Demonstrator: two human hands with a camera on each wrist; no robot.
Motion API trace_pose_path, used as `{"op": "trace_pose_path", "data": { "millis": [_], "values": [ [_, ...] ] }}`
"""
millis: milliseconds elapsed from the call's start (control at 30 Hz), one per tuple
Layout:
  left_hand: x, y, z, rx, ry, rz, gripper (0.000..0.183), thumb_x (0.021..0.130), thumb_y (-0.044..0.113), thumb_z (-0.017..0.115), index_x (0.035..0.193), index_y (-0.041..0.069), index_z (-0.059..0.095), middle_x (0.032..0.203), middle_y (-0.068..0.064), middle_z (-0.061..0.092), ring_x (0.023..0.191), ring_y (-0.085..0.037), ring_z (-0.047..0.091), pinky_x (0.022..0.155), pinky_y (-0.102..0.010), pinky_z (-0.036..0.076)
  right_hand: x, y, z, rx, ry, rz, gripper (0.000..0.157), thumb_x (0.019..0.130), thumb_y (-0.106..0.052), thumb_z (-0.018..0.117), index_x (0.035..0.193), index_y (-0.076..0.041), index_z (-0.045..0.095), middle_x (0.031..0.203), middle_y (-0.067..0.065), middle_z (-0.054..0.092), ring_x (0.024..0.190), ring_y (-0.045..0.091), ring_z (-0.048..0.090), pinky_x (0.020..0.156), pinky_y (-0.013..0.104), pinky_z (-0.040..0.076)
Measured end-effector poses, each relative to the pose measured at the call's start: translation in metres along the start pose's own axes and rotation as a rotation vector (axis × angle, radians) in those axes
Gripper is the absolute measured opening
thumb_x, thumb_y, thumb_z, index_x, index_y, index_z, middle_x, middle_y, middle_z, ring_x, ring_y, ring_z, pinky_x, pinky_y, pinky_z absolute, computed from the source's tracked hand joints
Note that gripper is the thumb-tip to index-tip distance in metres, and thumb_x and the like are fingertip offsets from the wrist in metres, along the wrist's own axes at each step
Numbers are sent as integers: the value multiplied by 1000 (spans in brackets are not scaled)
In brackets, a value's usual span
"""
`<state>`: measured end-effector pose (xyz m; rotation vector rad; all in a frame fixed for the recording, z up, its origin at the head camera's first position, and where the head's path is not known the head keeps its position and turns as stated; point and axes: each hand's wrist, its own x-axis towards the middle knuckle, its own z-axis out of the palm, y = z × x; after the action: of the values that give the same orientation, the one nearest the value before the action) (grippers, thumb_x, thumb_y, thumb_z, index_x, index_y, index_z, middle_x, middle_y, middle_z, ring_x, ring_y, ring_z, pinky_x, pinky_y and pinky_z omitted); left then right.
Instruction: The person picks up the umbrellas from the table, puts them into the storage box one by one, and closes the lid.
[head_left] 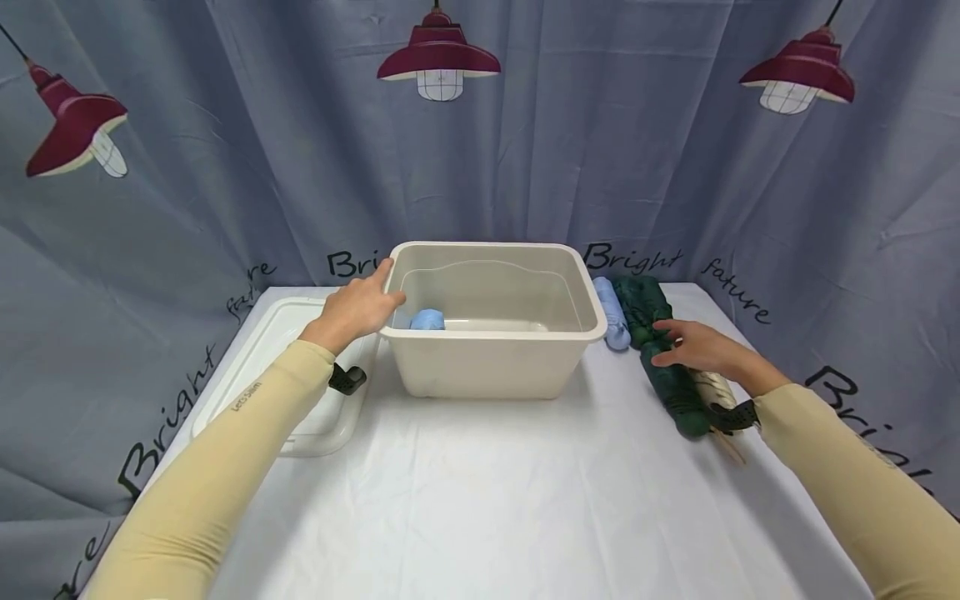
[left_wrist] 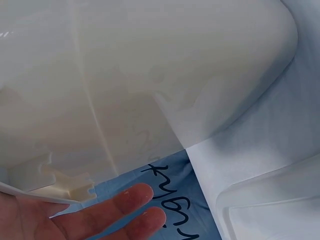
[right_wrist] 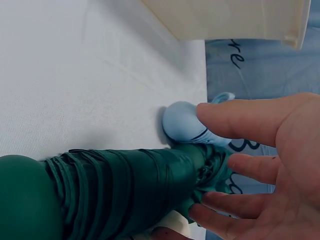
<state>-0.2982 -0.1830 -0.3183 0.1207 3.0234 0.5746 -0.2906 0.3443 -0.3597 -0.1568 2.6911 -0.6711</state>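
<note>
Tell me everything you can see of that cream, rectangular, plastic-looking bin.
The deep cream rectangular bin looks like smooth plastic, with rounded corners, tapering walls and a projecting rim. It stands upright and open on the white cloth-covered table. A blue rounded object, partly hidden by the front wall, lies inside at left. The person's left hand holds the bin's left rim.

Head view looks forward-down from above; both wrist views, left nearest, share its cream rectangular plastic bin (head_left: 487, 368).
</note>
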Motion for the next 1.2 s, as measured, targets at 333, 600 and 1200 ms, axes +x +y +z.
{"op": "trace_pose_path", "data": {
  "millis": [333, 600, 1200],
  "values": [
    [0, -1, -2, 1, -26, -14, 77, 99, 50, 36, 164, 25, 3, 152, -23, 46, 130, -44, 53, 94, -62, 44, 9, 3, 0, -7, -31, 5, 80, 94, -24, 69, 153, 9, 26, 143, 42, 33, 116, 48, 49, 93, 55, 51],
    [2, 0, -2, 2, -31, -10, 76, 100, 49, 36, 164, 24, 3, 155, -23, 42, 132, -45, 51, 96, -62, 43, 15, 6, 0, -28, -32, 29, 75, 94, -20, 67, 151, 9, 29, 141, 43, 34, 120, 51, 46, 99, 61, 46],
    [0, -1, 0, -12, -23, -16, 76, 99, 50, 36, 164, 26, 3, 150, -23, 48, 126, -42, 57, 93, -60, 45, 22, 6, 7, -120, 27, 32, 65, 89, -10, 70, 144, 10, 41, 136, 42, 42, 118, 51, 48, 102, 64, 41]
  ]
}}
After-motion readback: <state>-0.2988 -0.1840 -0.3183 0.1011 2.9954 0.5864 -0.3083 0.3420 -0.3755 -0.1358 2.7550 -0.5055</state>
